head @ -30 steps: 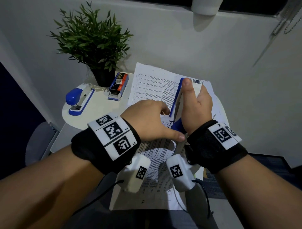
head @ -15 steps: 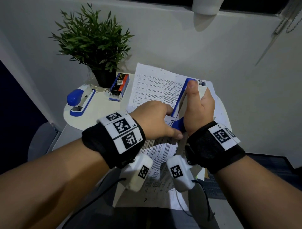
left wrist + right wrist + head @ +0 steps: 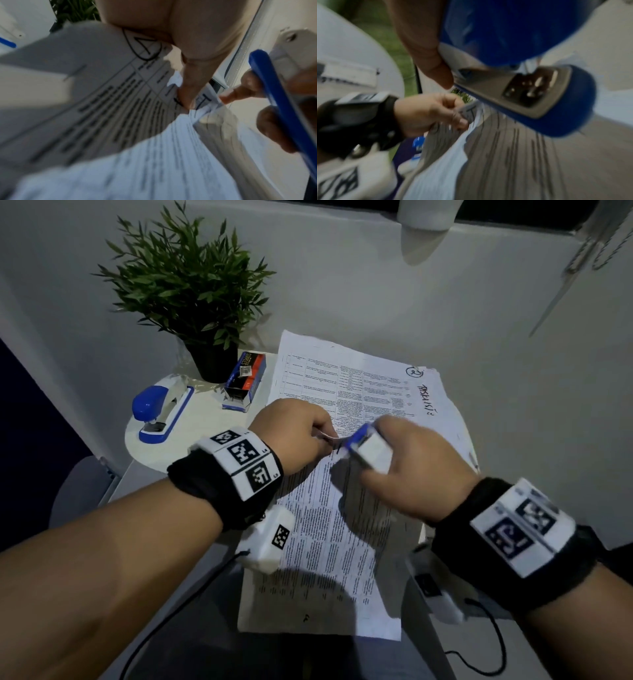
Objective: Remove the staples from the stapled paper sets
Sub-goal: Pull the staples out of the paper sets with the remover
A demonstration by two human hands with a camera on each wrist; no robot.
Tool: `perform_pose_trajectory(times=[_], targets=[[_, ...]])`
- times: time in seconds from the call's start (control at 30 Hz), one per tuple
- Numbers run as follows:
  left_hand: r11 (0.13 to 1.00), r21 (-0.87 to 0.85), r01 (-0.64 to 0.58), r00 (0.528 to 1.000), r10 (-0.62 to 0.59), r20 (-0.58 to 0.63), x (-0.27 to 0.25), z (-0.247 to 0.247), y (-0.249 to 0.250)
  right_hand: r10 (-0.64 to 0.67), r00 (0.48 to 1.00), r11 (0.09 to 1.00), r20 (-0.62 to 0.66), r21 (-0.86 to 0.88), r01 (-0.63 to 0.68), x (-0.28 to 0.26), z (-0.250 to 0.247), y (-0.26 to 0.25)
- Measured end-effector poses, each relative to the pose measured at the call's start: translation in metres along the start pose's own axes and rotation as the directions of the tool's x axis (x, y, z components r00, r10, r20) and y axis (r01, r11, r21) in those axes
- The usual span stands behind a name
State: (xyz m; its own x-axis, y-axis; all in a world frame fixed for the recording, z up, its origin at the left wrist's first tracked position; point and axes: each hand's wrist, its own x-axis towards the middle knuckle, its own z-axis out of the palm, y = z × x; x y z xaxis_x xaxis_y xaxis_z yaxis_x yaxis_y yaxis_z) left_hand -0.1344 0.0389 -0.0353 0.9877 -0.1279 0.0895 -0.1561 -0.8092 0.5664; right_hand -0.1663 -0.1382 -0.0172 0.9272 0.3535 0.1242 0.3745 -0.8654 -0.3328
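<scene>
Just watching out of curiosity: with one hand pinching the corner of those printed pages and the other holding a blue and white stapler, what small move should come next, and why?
Probably bring the blue and white stapler in the right hand back to the corner of the printed paper set that the left hand pinches, to lever out the staple. The stapler sits just off that raised corner. Whether a staple remains there is too blurred to tell.

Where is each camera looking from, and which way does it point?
Head: from above, looking down at the papers on the table; both forearms, left hand and right hand show.
Left wrist: along the left hand's fingers pinching the paper corner.
Right wrist: along the right hand gripping the blue stapler; the left hand shows too.
All three share papers and stapler.
</scene>
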Motion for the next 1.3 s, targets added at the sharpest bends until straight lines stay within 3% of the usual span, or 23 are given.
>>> perform_pose_trajectory(times=[0.1,0.27,0.37,0.53,0.63,0.8,0.87,0.9,0.97,1.07,1.13,1.2,1.23,1.3], targets=[[0.997,0.046,-0.055,0.998,0.055,-0.008,-0.005,0.004,-0.001,-0.063,0.987,0.981,0.149,-0.173,0.089,-0.009,0.019,0.006],[0.955,0.208,-0.211,0.972,0.181,0.152,-0.013,0.008,-0.012,-0.211,0.961,0.888,0.176,-0.376,0.264,-0.024,0.041,0.017],[0.925,0.248,-0.288,0.949,0.241,0.205,-0.019,0.011,-0.02,-0.282,0.94,0.856,0.19,-0.392,0.336,-0.031,0.049,0.017],[0.778,0.345,-0.524,0.851,0.474,0.224,-0.027,0.018,-0.029,-0.291,0.929,0.839,0.231,-0.404,0.363,-0.041,0.064,0.023],[0.734,0.389,-0.556,0.83,0.515,0.215,-0.035,0.02,-0.038,-0.267,0.934,0.84,0.238,-0.417,0.347,-0.045,0.07,0.024],[0.797,0.309,-0.519,0.852,0.509,0.12,-0.043,0.023,-0.054,-0.269,0.937,0.842,0.224,-0.418,0.342,-0.046,0.071,0.018],[0.84,0.256,-0.478,0.878,0.469,0.1,-0.043,0.021,-0.051,-0.297,0.929,0.838,0.22,-0.408,0.364,-0.045,0.07,0.019],[0.89,0.208,-0.406,0.914,0.4,0.073,-0.042,0.019,-0.049,-0.309,0.924,0.836,0.225,-0.4,0.377,-0.045,0.069,0.02],[0.988,0.043,-0.146,0.989,0.146,0.003,-0.042,0.012,-0.049,-0.29,0.917,0.841,0.272,-0.384,0.38,-0.044,0.068,0.023],[0.959,-0.255,0.127,0.989,-0.141,-0.035,-0.041,0.0,-0.053,-0.302,0.91,0.876,0.284,-0.295,0.383,-0.037,0.062,0.033],[0.894,-0.4,0.202,0.977,-0.214,0.016,-0.04,-0.005,-0.052,-0.253,0.951,0.958,0.175,-0.094,0.272,-0.025,0.046,0.036],[0.822,-0.513,0.246,0.965,-0.259,0.047,-0.041,-0.008,-0.048,-0.059,0.998,0.978,-0.015,0.199,0.061,-0.008,0.02,0.031],[0.794,-0.556,0.246,0.963,-0.267,0.045,-0.039,-0.009,-0.044,0.074,0.985,0.932,-0.154,0.363,-0.013,0.001,0.007,0.028],[0.769,-0.6,0.219,0.965,-0.261,0.019,-0.035,-0.007,-0.033,0.31,0.861,0.761,-0.403,0.648,0.029,0.016,-0.018,0.017]])
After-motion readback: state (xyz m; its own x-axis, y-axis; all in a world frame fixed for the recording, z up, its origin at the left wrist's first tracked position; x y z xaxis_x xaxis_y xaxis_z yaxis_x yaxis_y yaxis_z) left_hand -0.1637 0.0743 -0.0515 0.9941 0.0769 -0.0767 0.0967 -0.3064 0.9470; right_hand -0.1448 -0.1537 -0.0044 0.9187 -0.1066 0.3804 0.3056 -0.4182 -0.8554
